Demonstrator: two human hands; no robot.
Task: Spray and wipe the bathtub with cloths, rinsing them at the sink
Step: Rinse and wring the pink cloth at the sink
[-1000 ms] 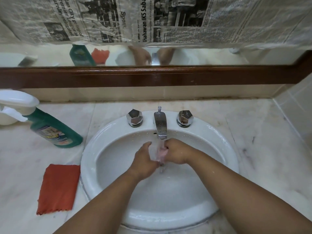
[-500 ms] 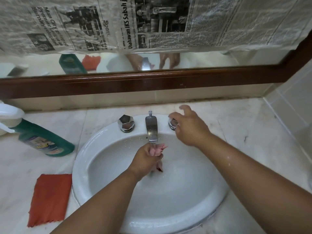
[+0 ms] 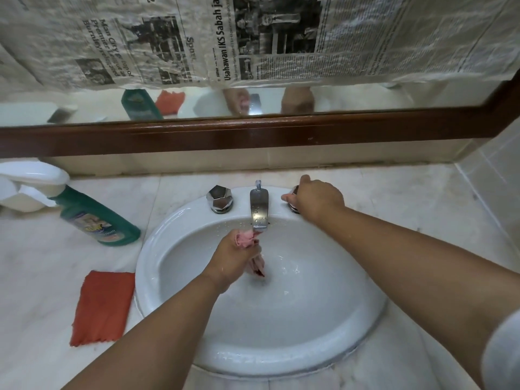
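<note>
Over the sink (image 3: 146, 277), left fingers (image 3: 249, 251) clench pink cloth (image 3: 246, 239); right fingers (image 3: 289, 197) grip tap knob (image 3: 294, 210).

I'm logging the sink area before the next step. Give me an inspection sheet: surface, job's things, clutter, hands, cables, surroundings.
Surface: marble counter around a white sink; droplets in the basin.
Job's things: pink cloth bunched under the tap; red cloth flat on the counter, left of the sink; green spray bottle lying on its side.
Clutter: nothing seen.
Hands: left hand grips the pink cloth; right hand grips the right knob; left knob untouched.
Cables: nothing seen.
Surroundings: wood-framed mirror, newspaper covering its upper part.
</note>
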